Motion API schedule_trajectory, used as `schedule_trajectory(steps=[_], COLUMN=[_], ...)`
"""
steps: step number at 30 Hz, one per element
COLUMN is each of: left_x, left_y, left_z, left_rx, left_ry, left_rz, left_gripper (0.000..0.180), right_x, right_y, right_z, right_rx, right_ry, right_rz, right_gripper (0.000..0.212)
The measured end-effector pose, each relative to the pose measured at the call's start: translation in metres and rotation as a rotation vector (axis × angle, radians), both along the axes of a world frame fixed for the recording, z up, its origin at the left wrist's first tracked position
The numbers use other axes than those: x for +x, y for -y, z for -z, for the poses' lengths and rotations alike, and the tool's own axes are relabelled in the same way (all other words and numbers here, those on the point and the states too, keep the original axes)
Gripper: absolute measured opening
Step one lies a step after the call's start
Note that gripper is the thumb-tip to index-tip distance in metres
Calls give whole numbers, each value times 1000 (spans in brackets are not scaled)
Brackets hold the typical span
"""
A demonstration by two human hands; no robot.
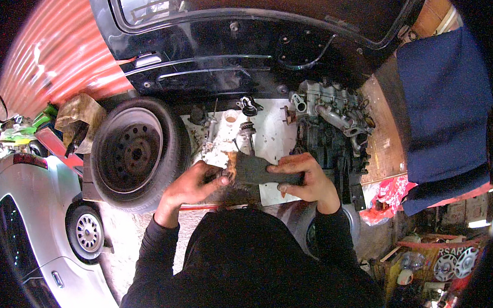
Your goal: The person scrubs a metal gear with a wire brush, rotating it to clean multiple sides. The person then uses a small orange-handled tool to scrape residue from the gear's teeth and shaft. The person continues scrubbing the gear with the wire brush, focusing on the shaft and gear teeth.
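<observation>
My right hand pinches the right end of a dark grey flat piece, thumb below and fingers on top. Whether it is cloth or a sheet of something stiffer, I cannot tell. At its left end, my left hand is closed, with thumb and fingers drawn together beside a narrow brownish part. What this hand grips is partly hidden. Just beyond it lies a bright whitish metal part. A toothed dark shaft and a small clamp-like metal part lie farther back on a white sheet.
A wheel with tyre stands left on the bench, an engine right. A black vehicle door panel rises behind. Blue cloth hangs right, above a red patterned rag. A silver car is at left.
</observation>
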State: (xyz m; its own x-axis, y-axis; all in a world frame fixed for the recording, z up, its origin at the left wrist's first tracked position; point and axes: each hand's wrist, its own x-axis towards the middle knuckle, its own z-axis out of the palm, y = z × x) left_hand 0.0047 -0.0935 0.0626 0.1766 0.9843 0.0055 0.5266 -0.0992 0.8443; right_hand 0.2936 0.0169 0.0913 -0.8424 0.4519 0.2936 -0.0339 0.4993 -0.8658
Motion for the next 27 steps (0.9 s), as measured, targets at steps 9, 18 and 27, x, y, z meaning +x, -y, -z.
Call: schedule_trajectory(steps=[9,18,27], left_x=[2,0,3], left_y=[3,5,9], left_z=[5,11,7], left_rx=[-376,-359,-417], left_ry=[84,93,191], left_rz=[45,52,3], left_gripper=[64,67,67], right_x=[-3,-3,-7], right_y=[-5,-7,-4], right_z=[-10,-8,-13], right_rx=[53,8,38], right_ry=[13,-2,11], right_rz=[33,-51,-46], right_gripper=[47,43,44])
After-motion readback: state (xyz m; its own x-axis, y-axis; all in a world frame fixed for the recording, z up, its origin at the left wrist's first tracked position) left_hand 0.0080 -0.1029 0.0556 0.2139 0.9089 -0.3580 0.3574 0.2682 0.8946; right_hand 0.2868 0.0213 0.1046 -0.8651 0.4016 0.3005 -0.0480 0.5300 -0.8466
